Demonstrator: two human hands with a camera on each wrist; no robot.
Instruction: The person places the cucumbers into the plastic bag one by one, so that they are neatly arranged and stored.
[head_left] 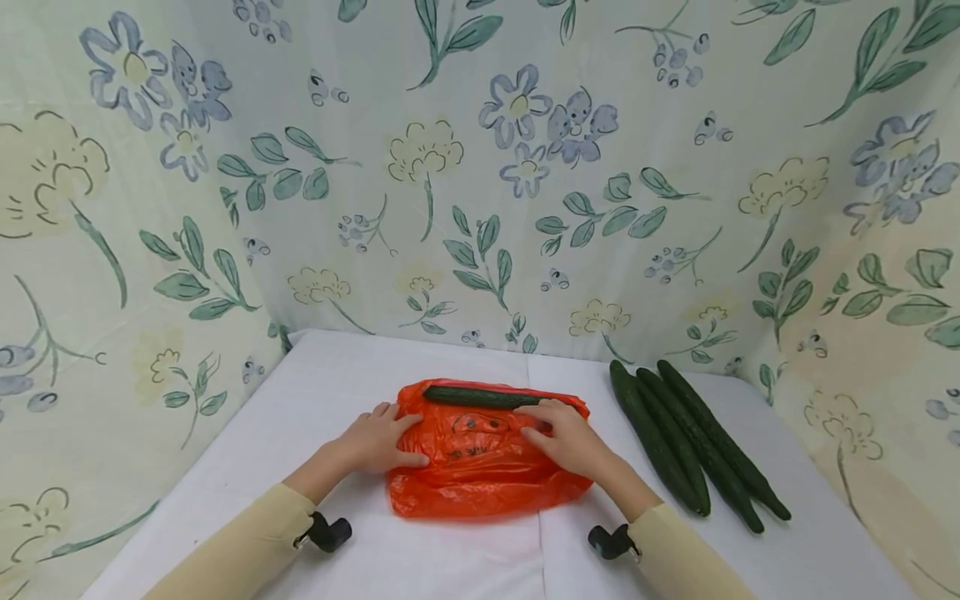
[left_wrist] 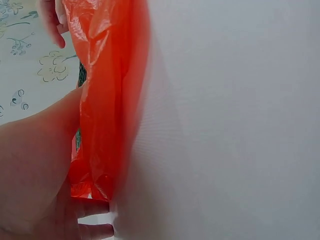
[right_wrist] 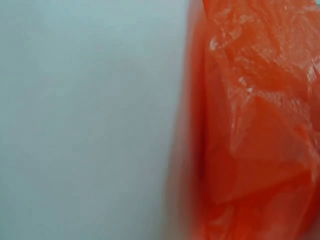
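Observation:
A red plastic bag (head_left: pixel 480 479) with dark print lies flat and crumpled on the white-covered table. Along its far side rests one dark green cucumber (head_left: pixel 480 397), its right part covered by fingers. My left hand (head_left: pixel 381 440) touches the bag's left edge with fingers spread; in the left wrist view its fingertips (left_wrist: pixel 97 231) reach the cloth beside the red plastic (left_wrist: pixel 102 115). Over the bag's right side lies my right hand (head_left: pixel 573 437), fingers across the cucumber and thumb on the plastic. The right wrist view shows mostly the bag (right_wrist: pixel 260 125), with the hand out of sight.
Several more cucumbers (head_left: pixel 678 446) lie side by side at the right of the table (head_left: pixel 337 533). A floral curtain (head_left: pixel 480 233) hangs round the back and both sides. Small black wrist cameras (head_left: pixel 327 532) sit at both sleeves.

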